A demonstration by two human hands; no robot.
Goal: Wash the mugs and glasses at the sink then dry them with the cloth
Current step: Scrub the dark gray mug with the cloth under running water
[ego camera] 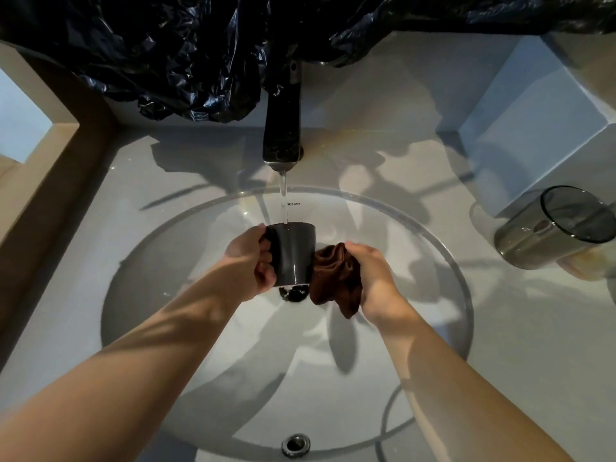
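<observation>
A black mug [295, 253] is held upright over the round white sink [166, 261], under a thin stream of water from the dark tap [283, 128]. My left hand [251, 261] grips the mug by its handle on the left side. My right hand [371, 271] holds a bunched brown cloth [336, 278] right beside the mug's right wall; the cloth touches the mug. A smoky grey glass [546, 235] stands on the counter at the right.
Crumpled black plastic [166, 55] covers the wall behind the tap. The drain [293, 293] shows just below the mug, and an overflow hole [295, 445] sits at the near rim. A pale shelf block [533, 128] rises at the back right; a wooden frame [50, 161] at left.
</observation>
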